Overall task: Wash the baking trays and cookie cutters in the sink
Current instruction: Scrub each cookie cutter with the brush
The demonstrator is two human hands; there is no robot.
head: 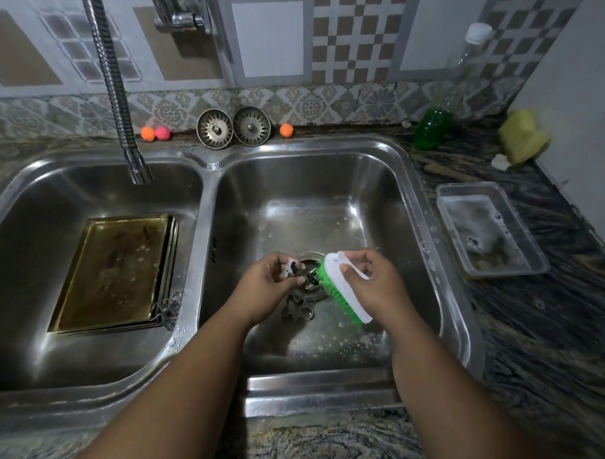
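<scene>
Over the drain of the right sink basin [379, 199], my left hand [267, 285] pinches a small soapy metal cookie cutter [293, 268]. My right hand [373, 280] grips a scrub brush [341, 289] with a white back and green bristles, its bristles against the cutter. Another flower-shaped cookie cutter [298, 307] lies on the basin floor just below my hands. A stack of golden, stained baking trays [114, 273] lies flat in the left basin [41, 341], with more small cutters [168, 308] at its near right corner.
A flexible faucet hose [118, 98] hangs over the left basin. Two sink strainers [234, 127] and small coloured balls lean at the back ledge. On the right counter stand a green soap bottle [431, 125], a yellow sponge [522, 141] and a clear tub of soapy water [489, 229].
</scene>
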